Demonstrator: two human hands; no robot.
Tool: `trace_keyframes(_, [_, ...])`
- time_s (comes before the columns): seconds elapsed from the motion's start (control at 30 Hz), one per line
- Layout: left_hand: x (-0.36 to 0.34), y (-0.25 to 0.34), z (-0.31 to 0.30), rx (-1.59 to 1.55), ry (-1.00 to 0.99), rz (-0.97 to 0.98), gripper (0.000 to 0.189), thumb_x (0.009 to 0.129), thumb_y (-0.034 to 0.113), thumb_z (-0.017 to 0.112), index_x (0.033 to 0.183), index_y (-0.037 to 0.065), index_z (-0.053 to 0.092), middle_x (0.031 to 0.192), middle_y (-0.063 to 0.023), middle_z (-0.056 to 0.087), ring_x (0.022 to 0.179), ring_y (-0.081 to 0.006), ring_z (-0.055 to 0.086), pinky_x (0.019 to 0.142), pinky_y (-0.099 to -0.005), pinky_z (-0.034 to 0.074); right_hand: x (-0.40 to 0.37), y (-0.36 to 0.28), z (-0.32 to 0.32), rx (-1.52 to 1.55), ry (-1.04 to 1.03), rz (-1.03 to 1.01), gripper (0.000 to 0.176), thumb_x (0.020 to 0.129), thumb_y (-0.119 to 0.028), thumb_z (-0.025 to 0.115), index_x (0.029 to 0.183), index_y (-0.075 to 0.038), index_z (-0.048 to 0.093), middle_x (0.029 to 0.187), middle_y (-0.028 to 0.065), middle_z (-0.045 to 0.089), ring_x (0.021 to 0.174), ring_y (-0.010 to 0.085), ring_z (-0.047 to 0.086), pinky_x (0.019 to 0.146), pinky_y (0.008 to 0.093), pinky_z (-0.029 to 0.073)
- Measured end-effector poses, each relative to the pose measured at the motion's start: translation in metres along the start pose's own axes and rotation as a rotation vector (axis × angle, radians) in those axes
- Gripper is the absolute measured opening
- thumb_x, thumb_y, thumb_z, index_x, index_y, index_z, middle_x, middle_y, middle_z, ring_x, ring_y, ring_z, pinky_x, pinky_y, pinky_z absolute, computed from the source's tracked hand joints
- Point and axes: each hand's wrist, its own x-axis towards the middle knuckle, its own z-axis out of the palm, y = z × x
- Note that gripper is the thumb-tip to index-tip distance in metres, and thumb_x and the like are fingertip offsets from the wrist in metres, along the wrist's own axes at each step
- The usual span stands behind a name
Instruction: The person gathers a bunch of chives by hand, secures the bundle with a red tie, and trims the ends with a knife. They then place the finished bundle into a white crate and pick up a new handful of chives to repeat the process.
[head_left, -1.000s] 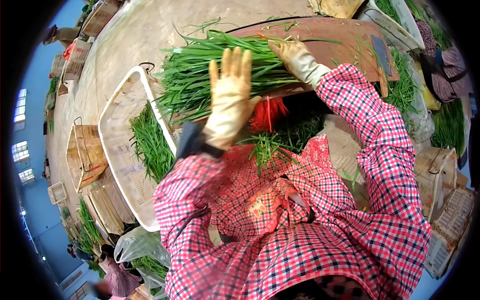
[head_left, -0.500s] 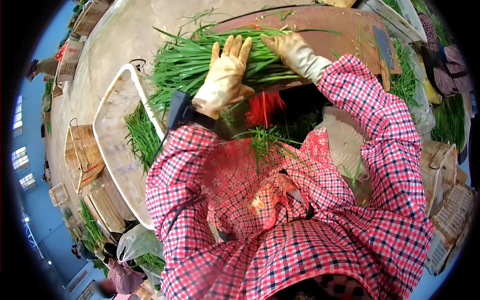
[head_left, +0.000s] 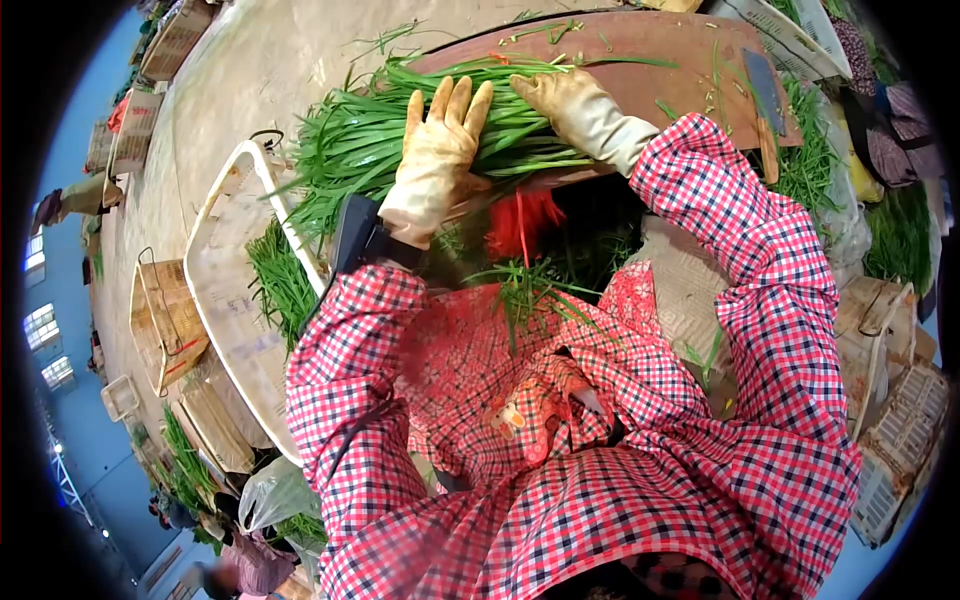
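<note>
A thick pile of long green stalks (head_left: 350,140) lies on a reddish-brown board (head_left: 660,70). My left hand (head_left: 440,150), in a stained pale glove, rests on top of the pile with its fingers spread. At the right end of the stalks is my right hand (head_left: 575,100), also gloved, its fingers bent over the stalk ends; what its fingertips grip, if anything, is hidden. Red strings (head_left: 522,222) hang below the board's near edge. A knife with a wide dark blade (head_left: 763,90) and wooden handle lies at the board's right end.
A white basket (head_left: 215,240) holding greens stands to the left, with a wooden-coloured crate (head_left: 165,315) beyond. More greens (head_left: 810,150) and crates (head_left: 900,440) are on the right. Parts of other people show at the left, lower left and upper right edges.
My left hand and the left part of the pile have shifted slightly left. My right hand has also moved a little left along the stalks.
</note>
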Motion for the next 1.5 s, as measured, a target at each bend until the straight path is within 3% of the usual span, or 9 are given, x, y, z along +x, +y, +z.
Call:
trace_keyframes(0.27, [0.016,-0.016,-0.002,-0.065,0.007,0.110,0.122,0.059,0.055,0.084,0.150,0.004,0.021,0.142,-0.0150,0.044,0.135,-0.0272,0.040,0.114,-0.0455,0.028,0.003,-0.010,-0.017,-0.068,-0.145,0.064,0.055,0.085,-0.015,0.053,0.139,-0.010,0.044,0.100,0.0055,0.062,0.090,0.0213,0.063,0.084,0.0398,0.051])
trace_keyframes(0.4, [0.011,-0.005,0.000,-0.004,0.035,0.066,0.116,0.057,0.045,0.087,0.147,0.004,0.028,0.126,-0.0128,0.055,0.119,-0.0258,0.053,0.107,-0.0431,0.038,0.003,0.016,-0.071,0.360,-0.495,0.035,0.066,0.080,-0.015,0.069,0.138,-0.004,0.042,0.119,0.0178,0.061,0.108,0.0336,0.061,0.094,0.0416,0.049])
trace_keyframes(0.57, [0.010,0.002,0.003,-0.016,0.089,0.031,0.112,0.054,0.039,0.089,0.145,0.005,0.032,0.124,-0.0100,0.056,0.116,-0.0243,0.055,0.102,-0.0450,0.042,0.024,0.040,-0.104,0.593,-0.374,0.284,0.056,0.090,-0.032,0.064,0.139,-0.009,0.046,0.134,0.0194,0.054,0.121,0.0352,0.054,0.101,0.0429,0.046])
trace_keyframes(0.67, [0.009,0.006,0.010,0.047,0.112,0.004,0.112,0.053,0.042,0.088,0.144,0.006,0.034,0.120,-0.0083,0.056,0.110,-0.0228,0.056,0.095,-0.0433,0.045,0.051,0.035,-0.040,0.640,-0.001,0.373,0.055,0.097,-0.043,0.052,0.139,-0.009,0.046,0.126,0.0233,0.059,0.116,0.0387,0.057,0.097,0.0447,0.048])
trace_keyframes(0.8, [0.007,0.014,0.017,0.123,0.130,-0.046,0.109,0.055,0.046,0.085,0.144,0.006,0.035,0.114,-0.0066,0.057,0.103,-0.0204,0.057,0.090,-0.0410,0.046,0.070,0.027,-0.023,0.559,-0.457,0.518,0.061,0.099,-0.048,0.039,0.133,0.001,0.051,0.122,0.0260,0.060,0.115,0.0410,0.057,0.099,0.0473,0.045])
trace_keyframes(1.13, [-0.001,0.021,0.023,0.128,0.271,-0.107,0.099,0.061,0.036,0.081,0.143,0.004,0.036,0.107,-0.0039,0.056,0.096,-0.0186,0.057,0.084,-0.0377,0.047,0.051,0.010,-0.032,0.670,-0.404,0.469,0.050,0.100,-0.045,0.040,0.119,-0.005,0.063,0.121,0.0217,0.062,0.114,0.0377,0.058,0.099,0.0469,0.044])
trace_keyframes(1.27, [0.015,0.003,0.025,0.025,0.461,-0.035,0.106,0.059,0.032,0.087,0.146,0.006,0.032,0.136,-0.0119,0.050,0.124,-0.0272,0.050,0.097,-0.0435,0.045,0.050,0.015,-0.025,0.715,-0.394,0.418,0.052,0.101,-0.046,0.037,0.126,-0.007,0.059,0.122,0.0210,0.062,0.115,0.0372,0.057,0.100,0.0460,0.044])
trace_keyframes(1.4, [0.027,-0.018,0.003,-0.138,0.062,0.094,0.114,0.054,0.035,0.091,0.146,0.004,0.030,0.142,-0.0150,0.045,0.136,-0.0324,0.039,0.109,-0.0507,0.035,0.051,0.009,-0.025,0.567,-0.281,0.409,0.050,0.102,-0.045,0.036,0.115,-0.006,0.065,0.108,0.0203,0.067,0.101,0.0389,0.062,0.088,0.0477,0.049])
trace_keyframes(1.5, [0.027,-0.024,-0.002,-0.216,0.054,0.130,0.109,0.053,0.034,0.090,0.143,0.003,0.035,0.133,-0.0141,0.053,0.132,-0.0296,0.044,0.106,-0.0532,0.037,0.058,0.016,-0.022,0.513,-0.315,0.355,0.049,0.101,-0.044,0.038,0.108,-0.005,0.067,0.099,0.0186,0.069,0.091,0.0368,0.065,0.077,0.0454,0.052])
